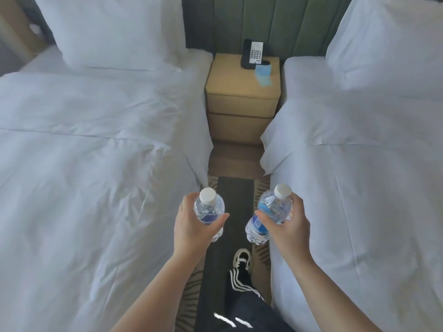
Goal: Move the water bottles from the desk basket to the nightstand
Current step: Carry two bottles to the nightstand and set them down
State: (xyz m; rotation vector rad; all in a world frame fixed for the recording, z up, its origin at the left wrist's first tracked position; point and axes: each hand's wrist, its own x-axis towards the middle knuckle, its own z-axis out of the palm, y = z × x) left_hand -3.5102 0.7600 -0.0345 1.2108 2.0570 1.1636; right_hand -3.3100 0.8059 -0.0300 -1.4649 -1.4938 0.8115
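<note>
Carrying step in hand: left hand (191,226) grips one water bottle (209,209), right hand (286,224) another (268,214). Next: advance between beds, stand both on nightstand (230,85) beside telephone (253,53).

A bottle (209,207) sits in each hand; the nightstand (242,85) stands well ahead between both grips, phone (253,55) and perhaps a card (263,75) on it, beds flanking.

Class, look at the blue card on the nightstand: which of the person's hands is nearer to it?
Right. The right hand is almost straight below the blue card; the left hand is further to the left. Both are well short of it.
</note>
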